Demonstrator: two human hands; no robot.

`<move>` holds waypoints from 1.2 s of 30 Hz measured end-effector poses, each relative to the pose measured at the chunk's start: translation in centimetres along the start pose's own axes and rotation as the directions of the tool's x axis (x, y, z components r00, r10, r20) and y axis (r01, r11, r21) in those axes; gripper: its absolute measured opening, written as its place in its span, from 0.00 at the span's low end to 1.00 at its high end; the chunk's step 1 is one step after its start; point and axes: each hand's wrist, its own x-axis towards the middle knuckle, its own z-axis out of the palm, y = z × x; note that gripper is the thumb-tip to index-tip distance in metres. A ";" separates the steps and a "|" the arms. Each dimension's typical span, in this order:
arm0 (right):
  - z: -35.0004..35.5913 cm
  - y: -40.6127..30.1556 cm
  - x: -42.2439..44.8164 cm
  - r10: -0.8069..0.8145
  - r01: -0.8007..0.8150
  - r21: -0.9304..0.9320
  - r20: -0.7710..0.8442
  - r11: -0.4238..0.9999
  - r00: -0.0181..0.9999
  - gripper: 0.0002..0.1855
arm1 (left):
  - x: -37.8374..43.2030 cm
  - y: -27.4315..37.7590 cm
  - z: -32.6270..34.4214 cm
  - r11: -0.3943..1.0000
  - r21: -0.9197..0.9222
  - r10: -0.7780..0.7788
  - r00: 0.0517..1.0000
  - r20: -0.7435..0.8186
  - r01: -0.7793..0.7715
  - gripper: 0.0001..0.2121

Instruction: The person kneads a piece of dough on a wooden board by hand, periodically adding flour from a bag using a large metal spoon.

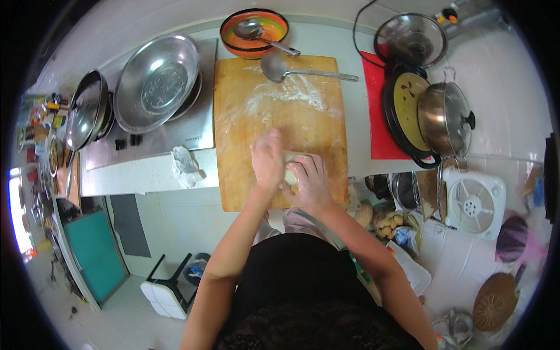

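A pale lump of dough (289,176) lies on the wooden board (238,109), partly hidden under and between my hands. My right hand (309,180) is curled over its right side, with flour on the fingers. At the dough's left edge is my left hand (267,161), blurred by motion, its fingers pointing away from me. Whether the left fingers grip the dough cannot be seen. White flour (302,94) is scattered over the far half of the board. A metal ladle (274,68) rests across the board's far right part, its handle overhanging the right edge.
Beyond the board stands an orange striped bowl (227,41) holding a metal spoon (248,29). On the left, a steel basin (166,83) sits over the cooktop (192,131), near a crumpled white bag (186,166). A lidded pot (442,118) rests on an electric pan (404,109) at right.
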 end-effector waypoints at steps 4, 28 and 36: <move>0.0 0.5 -0.4 0.247 -0.242 0.172 -0.006 0.955 0.969 0.12 | -2.5 -1.2 0.4 0.963 0.130 0.195 0.941 0.277 -0.237 0.16; 7.7 9.5 5.9 0.466 -0.459 0.081 -0.153 0.885 0.871 0.19 | 6.8 -1.6 7.1 0.822 0.383 0.431 0.900 0.065 -0.422 0.13; 9.5 11.5 9.3 0.557 -0.550 0.089 -0.129 0.831 0.820 0.12 | 10.7 -1.3 7.9 0.881 0.389 0.294 0.956 -0.009 -0.268 0.16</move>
